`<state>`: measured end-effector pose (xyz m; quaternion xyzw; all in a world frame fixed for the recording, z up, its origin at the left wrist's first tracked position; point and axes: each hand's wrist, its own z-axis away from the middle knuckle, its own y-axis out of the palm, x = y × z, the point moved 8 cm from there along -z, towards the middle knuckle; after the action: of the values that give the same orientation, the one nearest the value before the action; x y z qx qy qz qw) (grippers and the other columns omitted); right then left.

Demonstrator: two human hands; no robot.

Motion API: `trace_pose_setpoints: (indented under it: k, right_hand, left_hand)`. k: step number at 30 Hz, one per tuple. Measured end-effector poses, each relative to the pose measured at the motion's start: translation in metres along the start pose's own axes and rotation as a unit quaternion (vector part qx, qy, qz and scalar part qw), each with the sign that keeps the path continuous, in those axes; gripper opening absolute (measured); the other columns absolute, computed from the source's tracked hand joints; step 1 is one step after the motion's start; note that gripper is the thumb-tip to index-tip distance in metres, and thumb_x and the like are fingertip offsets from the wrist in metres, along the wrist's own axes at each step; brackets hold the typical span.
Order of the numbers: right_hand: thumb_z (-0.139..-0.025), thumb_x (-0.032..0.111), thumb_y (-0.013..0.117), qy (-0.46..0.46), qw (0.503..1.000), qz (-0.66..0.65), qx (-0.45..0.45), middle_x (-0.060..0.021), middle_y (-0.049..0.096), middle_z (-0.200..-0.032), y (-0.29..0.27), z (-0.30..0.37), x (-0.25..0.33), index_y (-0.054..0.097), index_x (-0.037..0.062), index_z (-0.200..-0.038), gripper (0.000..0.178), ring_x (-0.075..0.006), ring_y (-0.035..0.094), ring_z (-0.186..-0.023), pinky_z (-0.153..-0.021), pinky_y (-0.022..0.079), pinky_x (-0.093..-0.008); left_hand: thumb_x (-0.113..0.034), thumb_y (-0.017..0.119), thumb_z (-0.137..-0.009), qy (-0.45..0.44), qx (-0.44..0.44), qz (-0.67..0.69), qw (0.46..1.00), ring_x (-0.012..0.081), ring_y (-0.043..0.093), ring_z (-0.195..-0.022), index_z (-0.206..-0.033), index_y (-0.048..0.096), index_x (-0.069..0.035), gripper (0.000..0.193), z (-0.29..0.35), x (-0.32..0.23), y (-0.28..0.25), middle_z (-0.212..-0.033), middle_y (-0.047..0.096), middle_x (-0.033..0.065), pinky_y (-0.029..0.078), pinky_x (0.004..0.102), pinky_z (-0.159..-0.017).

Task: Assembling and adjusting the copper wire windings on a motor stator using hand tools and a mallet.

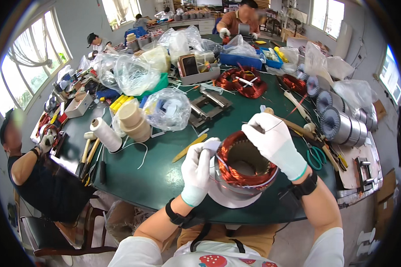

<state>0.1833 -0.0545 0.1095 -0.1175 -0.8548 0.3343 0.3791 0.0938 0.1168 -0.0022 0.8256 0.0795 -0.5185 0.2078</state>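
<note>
A motor stator (236, 196) stands upright at the near edge of the green table, its ring of copper windings (229, 169) facing up around a hollow centre. My left hand (195, 173), in a white glove, is closed at the stator's left rim and pinches a small white insulation strip (212, 145). Over the far right of the windings, my gloved right hand (274, 140) is closed on a thin dark strand that runs out past the fingers; whether it is wire or thread I cannot tell. Under the stator lies a pale round sheet (229, 201).
Left are a white thread cone (106, 133), a tape-like beige roll stack (132, 121) and hammers (90, 153). A yellow pointed blade (189, 147) lies beyond my left hand. Right are scissors (316, 155), a mallet (294, 122) and several stators (343, 127). Co-workers sit around the table.
</note>
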Motion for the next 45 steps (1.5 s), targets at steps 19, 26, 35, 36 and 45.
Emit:
trace_pose_setpoints:
  k: [19,26,35,36,45]
  right_hand:
    - [-0.096,0.021,0.068,-0.023,0.994,-0.091,0.048,-0.0173,0.066,-0.079,0.003,0.001,-0.02,0.069,-0.0032,-0.092,0.025,-0.0287,0.064,-0.072,-0.069,0.049,-0.0382]
    - [-0.098,0.02,0.065,-0.334,0.934,0.112,-0.064,-0.0176,0.066,-0.087,0.003,0.02,0.009,0.07,-0.0024,-0.092,0.024,-0.0315,0.065,-0.082,-0.075,0.052,-0.0403]
    - [-0.099,0.022,0.065,-0.002,0.984,-0.161,0.076,-0.0163,0.065,-0.079,0.0,0.003,-0.022,0.067,-0.0017,-0.092,0.024,-0.0287,0.064,-0.074,-0.071,0.05,-0.0374]
    - [-0.099,0.023,0.065,0.052,0.979,-0.17,0.102,-0.0164,0.063,-0.076,0.0,0.005,-0.025,0.066,-0.0022,-0.091,0.026,-0.0278,0.063,-0.072,-0.07,0.049,-0.0372]
    - [-0.099,0.025,0.065,0.084,0.984,-0.126,0.096,-0.0157,0.062,-0.074,0.0,0.005,-0.019,0.066,-0.0024,-0.089,0.029,-0.0253,0.062,-0.07,-0.069,0.048,-0.0372]
  left_hand:
    - [-0.017,0.06,-0.101,-0.046,0.257,-0.353,0.898,0.0061,0.059,-0.085,-0.122,0.072,-0.001,0.029,-0.081,-0.035,0.004,-0.097,0.069,-0.0009,0.049,0.023,-0.076]
    - [-0.016,0.061,-0.101,-0.086,0.292,-0.326,0.895,0.0068,0.061,-0.08,-0.122,0.074,-0.004,0.028,-0.077,-0.021,0.024,-0.094,0.071,-0.0004,0.048,0.0215,-0.071]
    - [-0.003,0.068,-0.097,0.031,0.105,-0.252,0.961,0.0098,0.068,-0.094,-0.112,0.076,0.004,0.019,-0.053,-0.025,0.025,-0.106,0.077,0.0081,0.054,0.0241,-0.087]
    - [-0.003,0.068,-0.097,0.022,0.106,-0.233,0.966,0.01,0.068,-0.094,-0.112,0.076,0.004,0.019,-0.053,-0.023,0.026,-0.106,0.077,0.0082,0.054,0.024,-0.087]
    - [-0.013,0.069,-0.097,-0.038,0.241,-0.341,0.908,0.0029,0.063,-0.075,-0.109,0.077,0.002,0.021,-0.082,-0.029,0.04,-0.091,0.075,0.0018,0.049,0.019,-0.065]
